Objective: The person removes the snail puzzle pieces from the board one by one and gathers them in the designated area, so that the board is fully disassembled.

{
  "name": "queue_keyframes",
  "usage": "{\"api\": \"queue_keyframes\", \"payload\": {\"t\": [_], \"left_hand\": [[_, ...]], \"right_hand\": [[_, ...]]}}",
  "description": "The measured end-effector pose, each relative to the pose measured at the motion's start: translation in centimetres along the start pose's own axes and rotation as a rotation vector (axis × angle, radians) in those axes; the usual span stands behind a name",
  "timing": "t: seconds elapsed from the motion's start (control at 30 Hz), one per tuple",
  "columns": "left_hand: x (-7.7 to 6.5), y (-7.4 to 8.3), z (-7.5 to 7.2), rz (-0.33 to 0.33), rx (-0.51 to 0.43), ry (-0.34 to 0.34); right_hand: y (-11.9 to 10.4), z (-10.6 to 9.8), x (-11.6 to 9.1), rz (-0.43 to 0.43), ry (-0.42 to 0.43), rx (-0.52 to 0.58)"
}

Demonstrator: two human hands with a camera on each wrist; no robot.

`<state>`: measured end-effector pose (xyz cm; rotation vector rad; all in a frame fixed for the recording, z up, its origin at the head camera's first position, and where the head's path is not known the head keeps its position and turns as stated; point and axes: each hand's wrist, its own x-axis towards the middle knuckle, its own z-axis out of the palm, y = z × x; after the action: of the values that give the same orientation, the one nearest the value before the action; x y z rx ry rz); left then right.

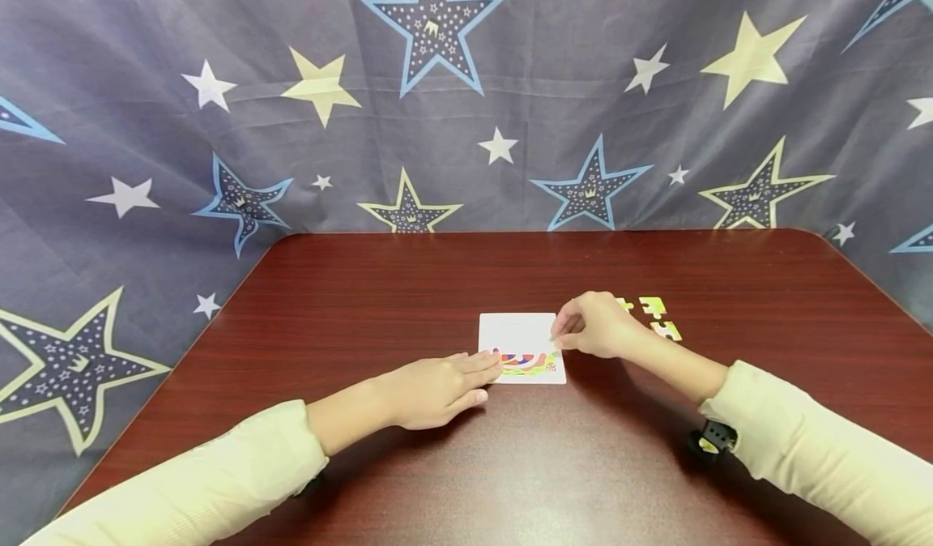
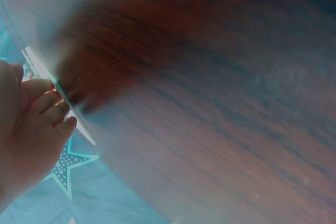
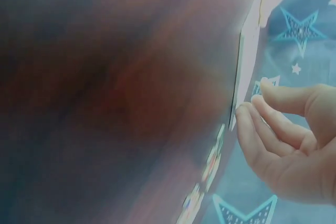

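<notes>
A white puzzle board (image 1: 516, 329) lies on the table, with coloured puzzle pieces (image 1: 535, 364) along its near part. The fingers of my left hand (image 1: 437, 390) stretch over the board's near left corner and rest on it. In the left wrist view these fingers lie along the thin edge of the board (image 2: 84, 129). Over the board's right edge, my right hand (image 1: 601, 326) brings thumb and forefinger together and pinches what looks like a small puzzle piece, mostly hidden. The right wrist view shows the curled hand (image 3: 289, 145) close beside the board (image 3: 247, 56).
Loose yellow-green puzzle pieces (image 1: 653, 306) lie right of the board, one of them partly behind the right hand. The dark red wooden table (image 1: 408, 279) ends at a grey curtain (image 1: 262, 36) printed with stars. A small black device (image 1: 717, 436) sits under the right sleeve.
</notes>
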<state>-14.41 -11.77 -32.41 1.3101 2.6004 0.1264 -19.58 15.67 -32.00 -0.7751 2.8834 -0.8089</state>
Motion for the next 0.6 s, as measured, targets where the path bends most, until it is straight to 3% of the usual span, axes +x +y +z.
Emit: {"api": "queue_keyframes", "payload": {"t": [0.33, 0.6], "left_hand": [[0.2, -0.1, 0.1, -0.006, -0.004, 0.013], [1.1, -0.1, -0.6, 0.02, 0.043, 0.083]], "right_hand": [[-1.5, 1.3, -0.1, -0.132, -0.085, 0.004], [-2.0, 1.5, -0.1, -0.157, -0.089, -0.033]]}}
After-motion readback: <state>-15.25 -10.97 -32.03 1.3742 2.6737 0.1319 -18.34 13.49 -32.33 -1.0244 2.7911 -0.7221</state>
